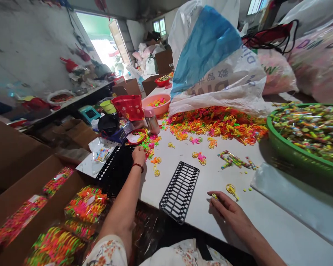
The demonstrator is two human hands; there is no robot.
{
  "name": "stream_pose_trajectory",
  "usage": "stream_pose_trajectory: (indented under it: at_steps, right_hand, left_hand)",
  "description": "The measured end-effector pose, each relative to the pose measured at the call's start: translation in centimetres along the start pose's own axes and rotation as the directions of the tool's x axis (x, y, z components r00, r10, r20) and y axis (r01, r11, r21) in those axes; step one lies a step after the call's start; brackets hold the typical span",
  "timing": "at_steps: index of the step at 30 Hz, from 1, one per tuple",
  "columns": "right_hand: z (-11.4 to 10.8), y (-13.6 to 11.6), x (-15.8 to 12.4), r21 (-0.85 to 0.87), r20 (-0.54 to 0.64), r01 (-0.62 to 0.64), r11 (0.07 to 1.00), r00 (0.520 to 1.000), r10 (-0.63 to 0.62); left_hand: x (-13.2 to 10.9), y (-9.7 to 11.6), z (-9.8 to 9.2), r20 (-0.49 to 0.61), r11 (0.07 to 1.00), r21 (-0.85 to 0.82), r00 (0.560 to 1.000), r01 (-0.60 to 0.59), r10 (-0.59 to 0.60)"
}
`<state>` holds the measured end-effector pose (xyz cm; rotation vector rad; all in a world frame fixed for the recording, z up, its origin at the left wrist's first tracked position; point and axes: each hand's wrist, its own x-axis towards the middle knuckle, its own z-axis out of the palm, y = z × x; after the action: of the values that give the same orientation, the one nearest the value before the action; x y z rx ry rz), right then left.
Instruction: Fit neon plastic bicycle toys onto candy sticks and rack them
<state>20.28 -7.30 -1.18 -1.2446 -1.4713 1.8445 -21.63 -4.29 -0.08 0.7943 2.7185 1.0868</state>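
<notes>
Two bare hands work at a white counter (158,189), well apart from each other. The left hand (139,157), with a dark red beaded bracelet (138,166) at its wrist, is at the right edge of a stack of black trays (115,170). Its fingers are curled, but seen from behind, so I cannot tell whether that grip is closed on a tray.

The right hand (233,214) is low over the near part of the counter, thumb and fingertips pinching a small yellow-green piece (214,196). Just beyond its knuckles lies a yellow plastic toy (232,191) with a looped end.

Between the hands, one slotted black tray (180,193) lies flat and slanted, its lower end at the counter's near edge. Beyond it are a few loose pink, orange and yellow toys (200,158), and to their right some wrapped sticks (233,159).

Farther back, a heap of bright plastic toys (224,123) spills from a white and blue sack (211,81). A green basket (291,155) full of small colourful sticks stands at the right, and a steel bottle (153,125) with a pink cap stands left of the heap.
</notes>
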Motion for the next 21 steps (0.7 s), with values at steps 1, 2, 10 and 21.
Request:
stream_pose_trajectory:
  at_steps: [1, 2, 10, 21]
  right_hand:
    - [0.1, 0.2, 0.1, -0.002, -0.004, 0.002, 1.000, 1.000, -0.002]
    - [0.2, 0.5, 0.2, -0.002, -0.005, 0.007, 1.000, 1.000, -0.007]
    - [1.4, 1.0, 0.0, -0.116, 0.003, 0.075, 0.990, 0.997, -0.075]
    - [-1.6, 2.1, 2.5, -0.617, 0.072, 0.368, 0.696, 0.907, -0.416]
  left_hand:
    - [0.1, 0.1, -0.1, 0.006, 1.000, -0.007, 1.000, 0.003, -0.003]
    - [0.0, 0.3, -0.2, 0.007, 1.000, -0.010, 1.000, -0.002, 0.002]
    - [-5.4, 1.4, 1.3, 0.230, 0.757, 0.162, 0.770, -0.633, 0.595]
    - [0.0, 7.3, 4.6, 0.291, 0.568, 0.547, 0.776, -0.615, 0.560]
